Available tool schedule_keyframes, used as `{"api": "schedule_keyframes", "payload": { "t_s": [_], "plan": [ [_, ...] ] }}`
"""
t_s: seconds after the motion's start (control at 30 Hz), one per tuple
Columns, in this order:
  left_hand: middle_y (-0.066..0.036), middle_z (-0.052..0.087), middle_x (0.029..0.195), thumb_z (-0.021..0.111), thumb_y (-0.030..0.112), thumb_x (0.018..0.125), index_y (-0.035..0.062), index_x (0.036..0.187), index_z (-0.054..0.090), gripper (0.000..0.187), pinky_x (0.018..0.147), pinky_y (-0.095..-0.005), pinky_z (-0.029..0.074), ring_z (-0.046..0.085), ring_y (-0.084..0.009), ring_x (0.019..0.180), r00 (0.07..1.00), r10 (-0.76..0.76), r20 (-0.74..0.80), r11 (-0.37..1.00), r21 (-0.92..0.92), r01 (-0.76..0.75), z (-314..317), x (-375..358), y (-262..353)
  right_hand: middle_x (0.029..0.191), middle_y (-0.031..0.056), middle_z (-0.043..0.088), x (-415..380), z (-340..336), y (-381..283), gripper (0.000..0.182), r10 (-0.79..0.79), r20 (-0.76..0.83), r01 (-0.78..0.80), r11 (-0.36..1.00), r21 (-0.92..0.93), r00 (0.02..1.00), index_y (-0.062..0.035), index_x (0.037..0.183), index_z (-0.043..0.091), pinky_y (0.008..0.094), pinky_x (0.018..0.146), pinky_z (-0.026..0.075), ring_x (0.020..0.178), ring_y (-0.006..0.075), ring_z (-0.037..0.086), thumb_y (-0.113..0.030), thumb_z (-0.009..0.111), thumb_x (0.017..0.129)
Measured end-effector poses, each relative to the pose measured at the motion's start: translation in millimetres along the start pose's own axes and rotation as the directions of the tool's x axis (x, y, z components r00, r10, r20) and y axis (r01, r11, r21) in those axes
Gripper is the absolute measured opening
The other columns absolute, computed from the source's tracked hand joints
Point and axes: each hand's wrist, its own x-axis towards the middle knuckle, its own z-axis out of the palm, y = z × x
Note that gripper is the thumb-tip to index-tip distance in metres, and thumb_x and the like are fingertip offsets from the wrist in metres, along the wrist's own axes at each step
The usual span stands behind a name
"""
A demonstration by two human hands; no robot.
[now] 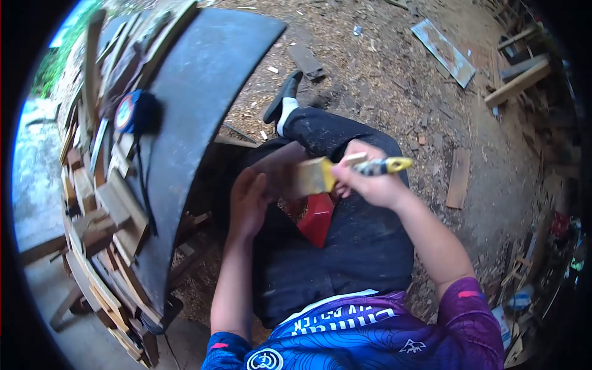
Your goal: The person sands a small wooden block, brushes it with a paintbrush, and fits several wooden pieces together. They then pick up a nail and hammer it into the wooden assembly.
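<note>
Near the middle, my right hand (pixel 367 179) grips a wide paintbrush (pixel 394 164) with a yellow-and-dark handle, its pale bristles pointing left. My left hand (pixel 250 200) is wrapped at the left end of a flat brownish piece (pixel 279 165), which is blurred by motion. The bristles overlap the right side of that piece; whether they touch it is too blurred to tell. Below the brush, a red object (pixel 319 221) rests between my legs, partly hidden by the brush and hands.
A dark tabletop (pixel 197 80) stands at the left, with wood scraps (pixel 114 203) piled on its far side and a blue round tape measure (pixel 134 112) on it. Boards (pixel 458 177) and a pale panel (pixel 443 52) lie on the chip-strewn ground at the right.
</note>
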Motion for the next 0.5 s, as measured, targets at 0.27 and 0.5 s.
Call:
{"api": "schedule_keyframes", "payload": {
  "t_s": [0.27,0.5],
  "plan": [
    [0.002,0.058,0.093,0.058,0.015,0.103,0.0076,0.104,0.059,0.007,0.072,-0.0266,0.054,0.057,-0.0059,0.081,0.997,-0.060,0.057,0.957,0.286,0.041,-19,44,-14,0.079,0.0080,0.065,41,-24,-13,0.022,-0.167,-0.005,0.143,0.862,-0.486,0.986,-0.0060,0.088,0.056,0.0352,0.062,0.050,0.064,0.0200,0.063,-0.022,0.071,0.092],
    [-0.013,0.056,0.111,0.054,0.027,0.106,-0.0023,0.115,0.054,0.030,0.095,-0.0364,0.044,0.054,-0.0240,0.104,0.854,0.514,-0.077,0.062,0.997,0.052,-158,-54,13,0.075,0.0022,0.058,106,-214,35,0.012,-0.277,-0.532,-0.047,0.855,-0.516,0.800,-0.0063,0.091,0.058,0.0331,0.061,0.049,0.063,0.0135,0.055,-0.014,0.052,0.098]
  ]
}}
